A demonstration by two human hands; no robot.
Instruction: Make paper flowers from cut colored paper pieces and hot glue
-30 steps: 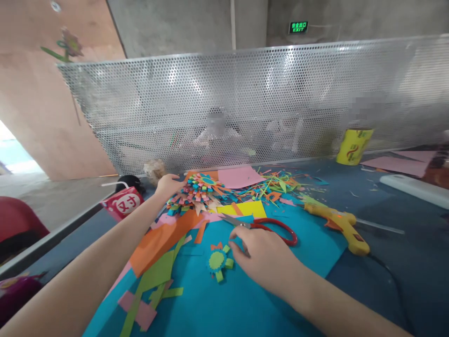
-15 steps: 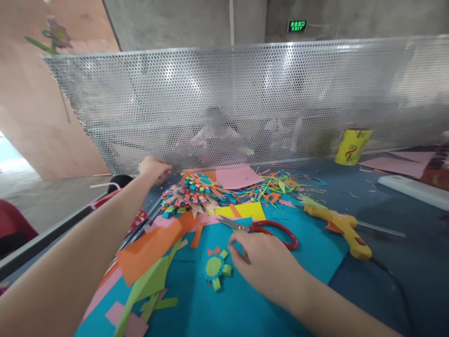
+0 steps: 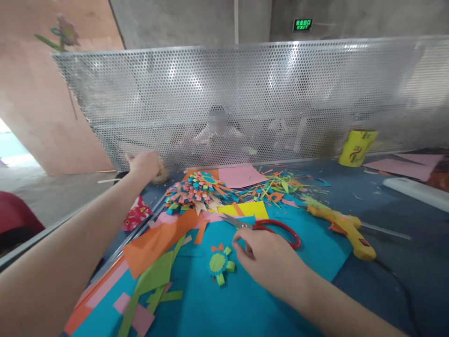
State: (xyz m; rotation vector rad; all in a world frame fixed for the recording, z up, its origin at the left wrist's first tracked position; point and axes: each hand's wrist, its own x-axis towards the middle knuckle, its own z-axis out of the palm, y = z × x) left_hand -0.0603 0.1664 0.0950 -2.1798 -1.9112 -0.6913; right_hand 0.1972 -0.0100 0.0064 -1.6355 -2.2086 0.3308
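Note:
My left hand (image 3: 144, 164) reaches to the back left of the table, beside a tan roundish thing (image 3: 161, 172); its fingers are partly hidden, so I cannot tell what they hold. My right hand (image 3: 257, 245) is curled over the blue paper (image 3: 280, 276), thumb and forefinger bent together at the near side of the red-handled scissors (image 3: 277, 223). What those fingers pinch, if anything, is too small to make out. Left of them lies a small blue and green paper flower (image 3: 218, 263) with green loops and orange points.
Behind the scissors are finished-looking colourful paper flowers (image 3: 205, 187) and paper shreds (image 3: 280, 185). A yellow glue gun (image 3: 343, 227) with a cord lies right, near a yellow roll (image 3: 358, 148). A perforated metal screen (image 3: 245, 93) crosses the back, a person behind it.
My left hand has moved slightly left, uncovering more of the tan thing and a red patterned item. The view has shifted a little; my right hand stays near the scissors.

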